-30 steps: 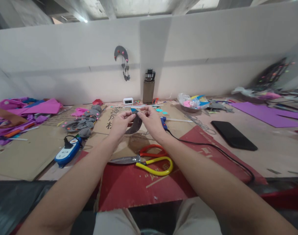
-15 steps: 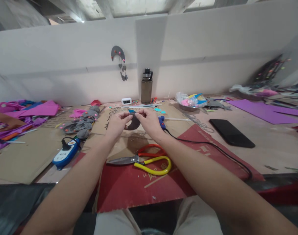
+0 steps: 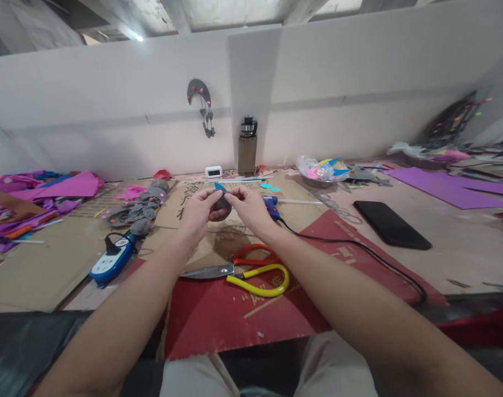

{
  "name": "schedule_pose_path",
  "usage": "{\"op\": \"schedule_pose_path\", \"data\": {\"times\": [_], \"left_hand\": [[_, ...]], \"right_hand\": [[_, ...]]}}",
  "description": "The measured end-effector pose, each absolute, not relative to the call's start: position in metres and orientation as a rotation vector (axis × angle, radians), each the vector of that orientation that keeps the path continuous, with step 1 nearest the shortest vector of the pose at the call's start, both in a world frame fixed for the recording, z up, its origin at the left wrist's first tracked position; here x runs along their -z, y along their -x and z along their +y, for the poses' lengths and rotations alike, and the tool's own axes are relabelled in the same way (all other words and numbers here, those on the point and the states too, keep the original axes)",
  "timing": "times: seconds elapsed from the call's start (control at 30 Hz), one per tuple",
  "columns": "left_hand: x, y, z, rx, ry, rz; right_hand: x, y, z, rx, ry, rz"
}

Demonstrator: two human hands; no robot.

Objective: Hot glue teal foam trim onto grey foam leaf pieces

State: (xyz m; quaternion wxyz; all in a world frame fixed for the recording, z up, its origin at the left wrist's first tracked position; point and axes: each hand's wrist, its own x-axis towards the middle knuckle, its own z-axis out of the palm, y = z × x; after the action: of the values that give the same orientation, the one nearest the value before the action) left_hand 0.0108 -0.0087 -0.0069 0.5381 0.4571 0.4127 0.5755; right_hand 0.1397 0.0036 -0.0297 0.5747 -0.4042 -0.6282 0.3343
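My left hand (image 3: 199,210) and my right hand (image 3: 248,205) meet over the middle of the table, both pinched on a small grey crescent-shaped felt piece (image 3: 223,204) with a blue bit (image 3: 219,187) at its top. The piece is held just above a brown cardboard sheet (image 3: 185,205). Scissors with red and yellow handles (image 3: 251,270) lie shut on red cardboard (image 3: 243,309) below my wrists. A blue glue gun (image 3: 271,207) rests right beside my right hand, its black cable running off to the right.
A blue and white power strip (image 3: 111,260) sits at the left, grey felt pieces (image 3: 141,212) behind it. A black phone (image 3: 390,224) lies at the right. A bottle (image 3: 247,146), a small white clock (image 3: 214,171) and a bowl of scraps (image 3: 323,170) stand by the wall. Pink sheets (image 3: 48,184) pile up far left, purple sheets (image 3: 449,187) far right.
My hands have drawn closer together and the grey piece has been turned, so less of it shows between my fingers. The camera has shifted slightly.
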Motion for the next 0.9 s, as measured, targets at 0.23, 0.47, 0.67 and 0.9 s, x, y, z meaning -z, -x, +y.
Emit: {"op": "schedule_pose_path", "data": {"times": [0.23, 0.47, 0.67, 0.9], "left_hand": [[0.006, 0.005, -0.002, -1.422, -1.066, 1.043], [0.003, 0.019, 0.006, -1.593, -1.068, 1.067], [0.000, 0.026, 0.008, -1.601, -0.987, 0.964], [0.002, 0.028, 0.010, -1.527, -0.941, 0.821]], "right_hand": [[0.025, -0.155, -0.002, -0.585, 1.143, -1.891], [0.006, -0.200, -0.003, -0.132, 1.740, -1.837], [0.025, -0.224, 0.011, -0.191, 2.094, -2.024], [0.051, -0.218, 0.023, -0.286, 1.884, -1.852]]}}
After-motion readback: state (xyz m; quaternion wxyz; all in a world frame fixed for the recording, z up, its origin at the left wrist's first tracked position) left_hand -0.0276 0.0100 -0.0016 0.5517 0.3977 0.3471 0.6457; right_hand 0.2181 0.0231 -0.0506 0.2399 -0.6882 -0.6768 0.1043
